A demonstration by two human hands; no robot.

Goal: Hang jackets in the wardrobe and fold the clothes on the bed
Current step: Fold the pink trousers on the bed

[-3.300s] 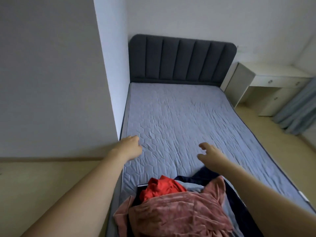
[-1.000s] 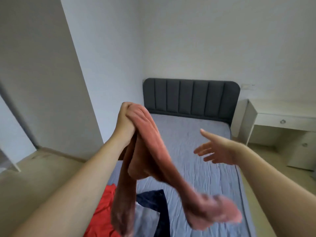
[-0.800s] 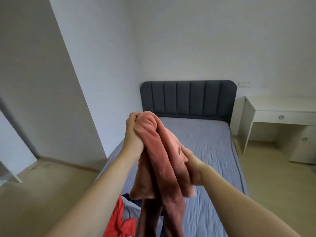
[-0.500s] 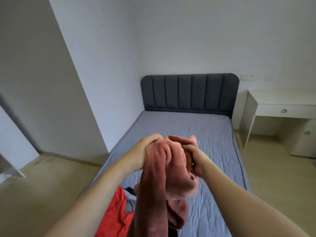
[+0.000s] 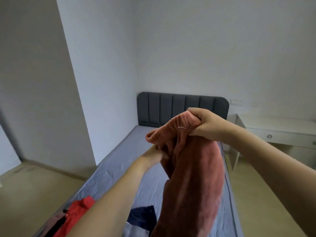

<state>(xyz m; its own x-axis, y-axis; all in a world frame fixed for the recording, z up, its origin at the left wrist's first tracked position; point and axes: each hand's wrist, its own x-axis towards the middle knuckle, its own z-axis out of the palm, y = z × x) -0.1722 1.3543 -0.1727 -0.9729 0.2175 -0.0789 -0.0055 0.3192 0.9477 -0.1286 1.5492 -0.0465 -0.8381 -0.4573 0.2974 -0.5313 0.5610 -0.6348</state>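
The right hand (image 5: pixel 207 124) is raised above the bed (image 5: pixel 123 170), its fingers and thumb curled round the ribbed hem of a pink fleece garment (image 5: pixel 193 177), which it pinches in a bunched fold. The ribbed edge projects left of the grip, and a small pale thread or loop lies on it just beside the thumb; no label, brand or readable writing shows on the fabric. The rest of the garment hangs downward from the grip in a thick column, over the foot half of the bed and out of the bottom of the view. The left hand (image 5: pixel 156 154) is lower and left of the right hand, its fingers reaching into the folds just under the ribbed edge; the fingertips are hidden by the fabric, so whether they pinch it or only touch it cannot be told. On the grey quilted cover at the near end of the bed lie a red garment (image 5: pixel 77 211) at the left edge and a dark navy garment (image 5: pixel 142 218) beside it, both partly behind the left forearm. A dark grey padded headboard (image 5: pixel 164 108) stands against the far wall. A white worktop (image 5: pixel 280 127) with a knobbed drawer stands to the right of the bed, and a white wall plate (image 5: pixel 236 101) is mounted above it, its markings too small to read.
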